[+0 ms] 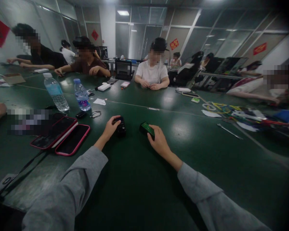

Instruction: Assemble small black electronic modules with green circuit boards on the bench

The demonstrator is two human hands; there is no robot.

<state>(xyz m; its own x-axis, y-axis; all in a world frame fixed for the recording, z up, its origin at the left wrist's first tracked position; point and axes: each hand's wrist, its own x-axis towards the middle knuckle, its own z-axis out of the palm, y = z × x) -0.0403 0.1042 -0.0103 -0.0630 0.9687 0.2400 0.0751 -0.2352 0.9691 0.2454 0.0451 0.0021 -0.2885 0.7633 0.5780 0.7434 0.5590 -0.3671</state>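
Observation:
My left hand [111,127] is closed on a small black device with buttons [121,127], which rests upright on the dark green table [139,179]. To its right, my right hand [159,141] grips a black device with a green face [147,128], tilted on the table. Thumb and fingers sit at the sides of each device. A gap of bare tabletop separates the two devices. The undersides of both are hidden.
Two bottles [56,93] [82,96] and phones in red cases [73,139] stand or lie at the left. A wrench [229,131] and tangled cables [245,114] lie at the right. Several people sit around the table, one person in white [152,71] opposite.

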